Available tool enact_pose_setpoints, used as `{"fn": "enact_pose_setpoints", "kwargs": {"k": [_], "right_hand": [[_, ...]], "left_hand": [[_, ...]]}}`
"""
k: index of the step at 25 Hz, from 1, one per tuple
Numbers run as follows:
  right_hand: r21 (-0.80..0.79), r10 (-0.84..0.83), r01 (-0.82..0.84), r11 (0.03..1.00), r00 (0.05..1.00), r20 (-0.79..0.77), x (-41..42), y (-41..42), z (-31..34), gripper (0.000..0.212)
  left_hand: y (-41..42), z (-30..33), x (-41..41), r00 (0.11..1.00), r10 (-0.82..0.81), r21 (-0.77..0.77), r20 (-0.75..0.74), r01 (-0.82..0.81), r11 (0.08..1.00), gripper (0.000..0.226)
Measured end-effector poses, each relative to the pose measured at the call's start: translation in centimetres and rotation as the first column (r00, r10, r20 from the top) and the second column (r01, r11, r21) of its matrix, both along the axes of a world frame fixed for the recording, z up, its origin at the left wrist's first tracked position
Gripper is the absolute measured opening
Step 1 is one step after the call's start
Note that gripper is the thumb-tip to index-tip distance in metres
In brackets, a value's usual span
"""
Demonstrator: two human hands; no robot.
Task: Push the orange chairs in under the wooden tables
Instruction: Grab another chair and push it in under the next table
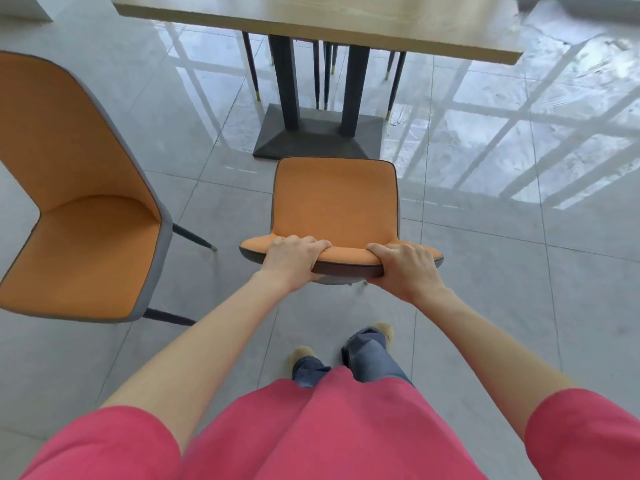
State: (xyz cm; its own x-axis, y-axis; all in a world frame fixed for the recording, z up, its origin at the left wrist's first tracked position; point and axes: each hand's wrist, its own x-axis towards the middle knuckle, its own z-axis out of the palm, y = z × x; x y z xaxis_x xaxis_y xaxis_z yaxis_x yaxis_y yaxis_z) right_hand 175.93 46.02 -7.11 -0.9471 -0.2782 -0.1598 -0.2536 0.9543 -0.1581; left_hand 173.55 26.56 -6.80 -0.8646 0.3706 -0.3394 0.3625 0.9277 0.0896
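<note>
Head view, looking down. Both hands clamped on the top edge of the backrest of the orange chair (335,206) straight ahead: left hand (294,256) grips the left part of the rim, fingers curled over onto the orange front; right hand (405,268) grips the right part, fingers over the top, thumb on the grey back side. Hands apart, a bare stretch of backrest rim between them. This chair faces the wooden table (325,19), seat front just short of the table's dark pedestal base (318,136), not under the tabletop yet. Second orange chair (76,202) at left, well apart from the table, turned at an angle, grey shell, dark legs with gold tips, untouched. Thin dark legs of more chairs show beyond the pedestal on the far side. Grey tiled floor (519,271), glossy, window reflections at right. Person wears pink short sleeves, blue jeans, tan shoes.
</note>
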Motion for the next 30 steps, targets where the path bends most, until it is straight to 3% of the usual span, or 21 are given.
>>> {"fn": "enact_pose_setpoints", "kwargs": {"k": [5,10,30], "right_hand": [[0.045,-0.070,0.070,0.997,0.997,-0.012,-1.4,4.5,0.5,0.048],[0.082,0.061,-0.041,0.996,0.965,-0.256,-1.9,4.9,-1.1,0.047],[0.024,0.072,-0.068,0.997,0.929,-0.363,-9.1,1.3,-2.2,0.043]], "left_hand": [[4.4,0.2,-2.9,0.996,-0.087,0.038,-0.012,0.088,0.995,0.051],[3.7,-0.1,-3.1,0.988,-0.140,0.049,-0.057,0.143,0.989,0.046],[0.5,0.1,-10.8,0.991,-0.075,0.039,-0.114,0.080,0.996,0.045]]}}
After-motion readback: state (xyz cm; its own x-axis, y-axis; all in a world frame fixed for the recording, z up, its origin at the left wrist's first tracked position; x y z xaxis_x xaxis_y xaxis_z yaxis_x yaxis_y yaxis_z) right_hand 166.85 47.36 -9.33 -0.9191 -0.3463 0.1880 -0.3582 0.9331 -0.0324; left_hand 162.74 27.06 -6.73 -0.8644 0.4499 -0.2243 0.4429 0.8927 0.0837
